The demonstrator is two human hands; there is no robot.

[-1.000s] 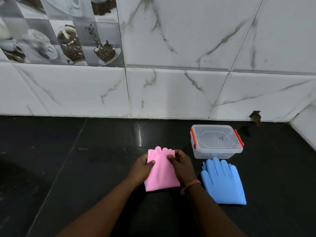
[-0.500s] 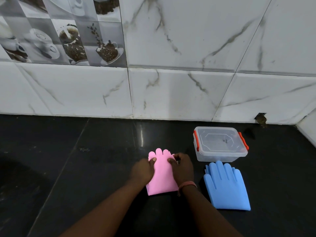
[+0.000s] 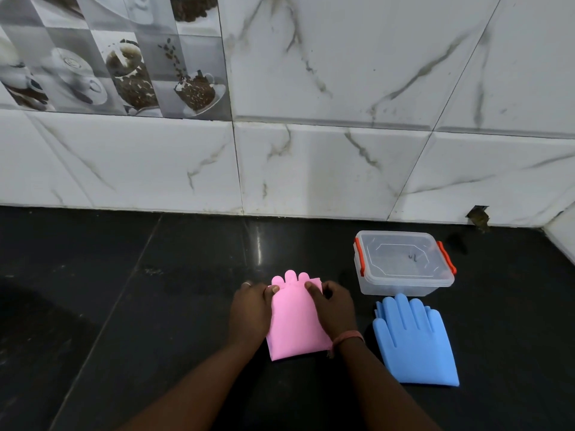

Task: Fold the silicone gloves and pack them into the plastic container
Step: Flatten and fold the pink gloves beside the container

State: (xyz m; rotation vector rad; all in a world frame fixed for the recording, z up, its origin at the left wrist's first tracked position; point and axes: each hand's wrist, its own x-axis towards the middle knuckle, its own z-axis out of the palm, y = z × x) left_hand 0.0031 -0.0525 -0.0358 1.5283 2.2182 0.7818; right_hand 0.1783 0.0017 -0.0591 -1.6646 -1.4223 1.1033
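Note:
The pink silicone gloves lie flat on the black counter, fingertips pointing to the wall. My left hand grips their left edge with the thumb on top. My right hand grips the right edge, thumb pressed on the pink surface. The blue silicone gloves lie flat to the right, untouched. A clear plastic container with orange side clips stands behind the blue gloves, its clear lid on top.
The black counter stretches to the left. A white marble-tiled wall runs along the back, and a side wall closes the far right corner. A small hole sits in the wall base behind the container.
Both hands have pressed the pink gloves down flat and slid onto their side edges. The view has shifted slightly, so everything sits a little further right.

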